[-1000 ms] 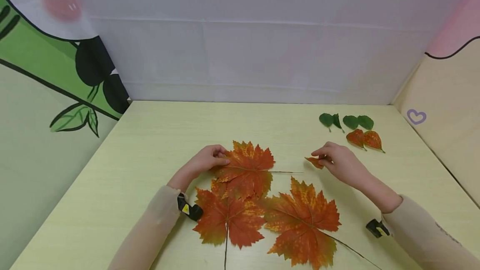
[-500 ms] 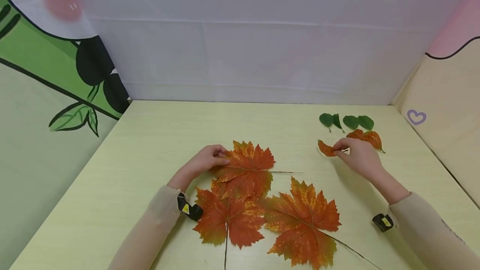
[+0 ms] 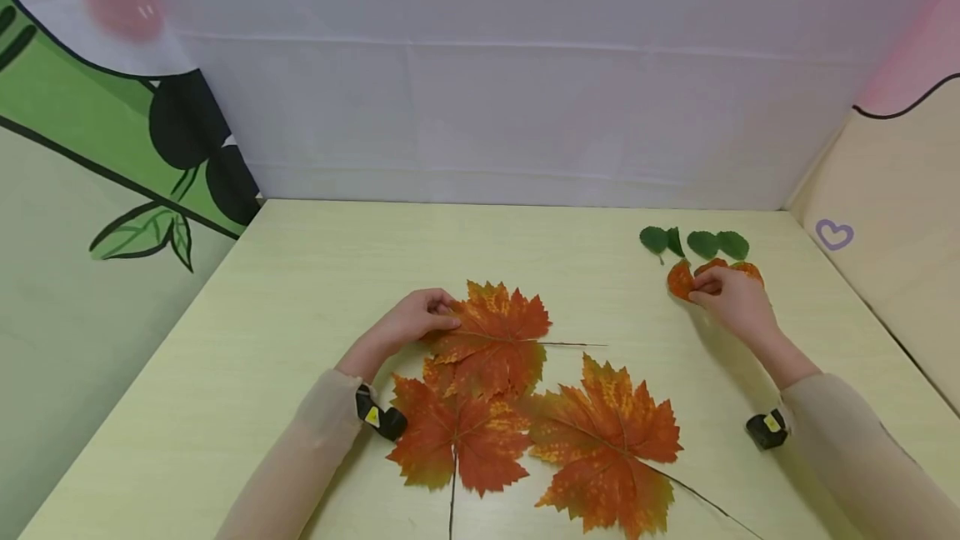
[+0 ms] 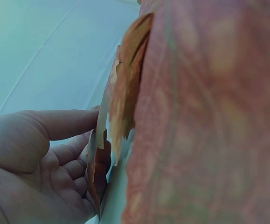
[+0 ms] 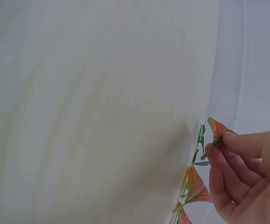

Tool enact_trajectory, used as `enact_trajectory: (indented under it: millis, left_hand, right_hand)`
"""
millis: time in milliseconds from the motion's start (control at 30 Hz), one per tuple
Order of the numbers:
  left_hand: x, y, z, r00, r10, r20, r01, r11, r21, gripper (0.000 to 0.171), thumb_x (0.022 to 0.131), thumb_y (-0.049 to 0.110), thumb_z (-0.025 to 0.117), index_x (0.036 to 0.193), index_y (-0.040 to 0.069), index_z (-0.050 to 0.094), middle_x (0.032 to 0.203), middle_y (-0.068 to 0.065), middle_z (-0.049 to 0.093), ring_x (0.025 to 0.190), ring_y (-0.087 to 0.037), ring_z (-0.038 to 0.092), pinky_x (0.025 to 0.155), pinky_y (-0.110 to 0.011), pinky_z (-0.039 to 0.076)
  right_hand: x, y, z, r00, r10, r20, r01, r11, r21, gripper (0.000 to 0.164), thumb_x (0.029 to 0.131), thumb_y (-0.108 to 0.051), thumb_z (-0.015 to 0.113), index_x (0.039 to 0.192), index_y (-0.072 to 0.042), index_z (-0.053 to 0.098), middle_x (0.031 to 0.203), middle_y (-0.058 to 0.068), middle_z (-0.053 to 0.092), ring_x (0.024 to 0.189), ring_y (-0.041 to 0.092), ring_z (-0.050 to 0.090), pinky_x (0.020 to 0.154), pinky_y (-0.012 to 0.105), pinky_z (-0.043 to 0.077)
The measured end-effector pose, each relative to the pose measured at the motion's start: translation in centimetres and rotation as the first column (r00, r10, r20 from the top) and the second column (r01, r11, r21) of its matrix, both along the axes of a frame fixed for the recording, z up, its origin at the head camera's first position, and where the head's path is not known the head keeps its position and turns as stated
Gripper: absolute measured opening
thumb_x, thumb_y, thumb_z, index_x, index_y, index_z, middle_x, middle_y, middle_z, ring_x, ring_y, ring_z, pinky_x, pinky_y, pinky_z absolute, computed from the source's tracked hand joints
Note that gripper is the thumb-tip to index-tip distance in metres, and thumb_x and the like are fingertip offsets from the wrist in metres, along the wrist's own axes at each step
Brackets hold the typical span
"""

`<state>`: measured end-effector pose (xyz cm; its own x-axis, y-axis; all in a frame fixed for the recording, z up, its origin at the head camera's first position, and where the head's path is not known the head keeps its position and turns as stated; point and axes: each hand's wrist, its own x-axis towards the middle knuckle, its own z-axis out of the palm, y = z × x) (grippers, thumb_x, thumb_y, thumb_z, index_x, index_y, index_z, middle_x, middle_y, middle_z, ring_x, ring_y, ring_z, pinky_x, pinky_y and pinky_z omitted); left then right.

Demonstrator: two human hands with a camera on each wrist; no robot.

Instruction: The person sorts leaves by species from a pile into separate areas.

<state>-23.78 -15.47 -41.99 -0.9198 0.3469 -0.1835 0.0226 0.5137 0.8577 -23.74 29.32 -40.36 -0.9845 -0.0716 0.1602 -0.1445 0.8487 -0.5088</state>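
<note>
My left hand (image 3: 417, 322) pinches the left edge of the upper orange-red maple leaf (image 3: 506, 340); in the left wrist view the thumb (image 4: 74, 122) presses that edge with the fingers behind it. Another maple leaf (image 3: 450, 448) lies below, partly overlapped, and a third maple leaf (image 3: 611, 448) lies to its right. At the back right, my right hand (image 3: 738, 304) pinches a small orange leaf (image 3: 679, 280) between thumb and fingertips, also held in the right wrist view (image 5: 217, 131). Two small orange leaves are beside it, partly hidden by the hand, one being this right-hand leaf (image 3: 748, 271).
Several small green leaves (image 3: 702, 244) lie in a row near the table's back edge. The pale wooden table (image 3: 337, 248) is bounded by a whitish cloth wall (image 3: 480, 107) behind and printed panels at both sides. Black cameras (image 3: 767, 429) sit on the wrists.
My right hand has carried the small orange leaf to the right and back, up beside the two other orange leaves. My left hand and the maple leaves have stayed in place.
</note>
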Motion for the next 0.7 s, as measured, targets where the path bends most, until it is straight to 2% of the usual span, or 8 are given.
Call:
enact_trajectory:
  millis: [400, 700]
  left_hand:
    - [0.0, 0.2, -0.2, 1.0, 0.01, -0.001, -0.01, 1.0, -0.012, 0.021, 0.086, 0.012, 0.062, 0.101, 0.0, 0.055, 0.081, -0.005, 0.053, 0.07, -0.017, 0.046, 0.065, -0.028, 0.039]
    - [-0.1, 0.1, -0.2, 1.0, 0.011, 0.001, -0.011, 1.0, -0.012, 0.02, 0.086, 0.012, 0.062, 0.1, 0.001, 0.056, 0.082, -0.006, 0.055, 0.07, -0.016, 0.048, 0.064, -0.028, 0.04]
  right_hand:
    - [-1.2, 0.7, -0.6, 0.998, -0.053, 0.046, 0.053, 0.998, 0.016, 0.024, 0.084, -0.012, 0.062, 0.097, 0.007, 0.061, 0.087, 0.023, 0.066, 0.075, 0.033, 0.061, 0.062, 0.035, 0.044]
    - [-1.6, 0.4, -0.4, 0.992, -0.089, 0.084, 0.087, 0.996, 0.026, 0.023, 0.084, -0.013, 0.061, 0.095, 0.007, 0.06, 0.088, 0.023, 0.065, 0.079, 0.035, 0.06, 0.065, 0.038, 0.044]
